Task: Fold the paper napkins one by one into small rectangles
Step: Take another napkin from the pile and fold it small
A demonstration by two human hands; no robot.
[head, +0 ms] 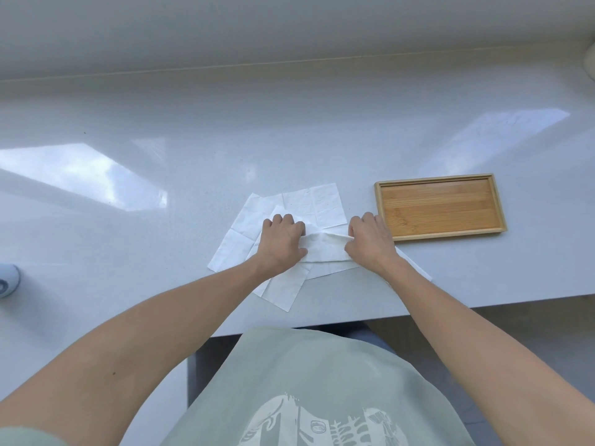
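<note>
Several white paper napkins (317,204) lie overlapping and unfolded on the white counter, in the middle of the head view. On top of them is one napkin (326,247) bunched into a raised fold. My left hand (283,241) grips its left end, fingers curled over the paper. At the right end, my right hand (370,241) pinches the same napkin between thumb and fingers. Both hands rest low on the pile, and the napkin stretches between them. My forearms hide parts of the lower napkins.
A shallow wooden tray (433,181) with nothing in it sits just right of my right hand. The white counter (161,252) has its front edge close to my body. A rounded white object (8,280) sits at the far left edge.
</note>
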